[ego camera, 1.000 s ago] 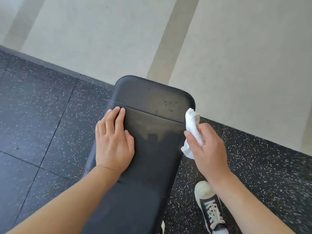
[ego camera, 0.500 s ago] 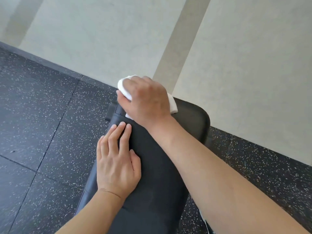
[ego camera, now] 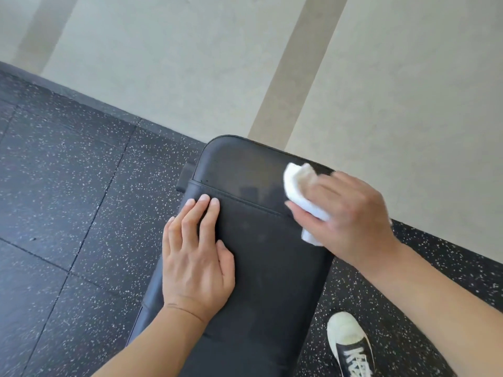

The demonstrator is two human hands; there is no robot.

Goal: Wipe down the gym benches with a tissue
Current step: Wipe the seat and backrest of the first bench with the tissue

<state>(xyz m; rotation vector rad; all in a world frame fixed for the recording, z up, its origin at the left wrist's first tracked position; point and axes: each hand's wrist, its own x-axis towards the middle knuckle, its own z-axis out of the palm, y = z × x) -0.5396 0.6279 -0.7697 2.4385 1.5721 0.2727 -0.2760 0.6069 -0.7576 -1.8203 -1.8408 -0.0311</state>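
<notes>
Head view: right hand (ego camera: 351, 213) gripping half-hidden tissue (ego camera: 298, 186); left hand (ego camera: 197, 257) flat on bench (ego camera: 266, 268).

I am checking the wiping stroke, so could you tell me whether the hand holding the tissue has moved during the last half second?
Yes. The right hand with the tissue swept from the bench's far left corner to its right edge.

I take this for a gym. Under me the floor (ego camera: 68, 213) is black rubber tiling flecked with white, laid in large squares with visible seams. A padded black bench (ego camera: 258, 254) with a stitched seam across its vinyl stands on it. Beyond runs a pale plaster wall (ego camera: 190, 63) with beige vertical stripes, meeting the rubber at a dark skirting.
</notes>
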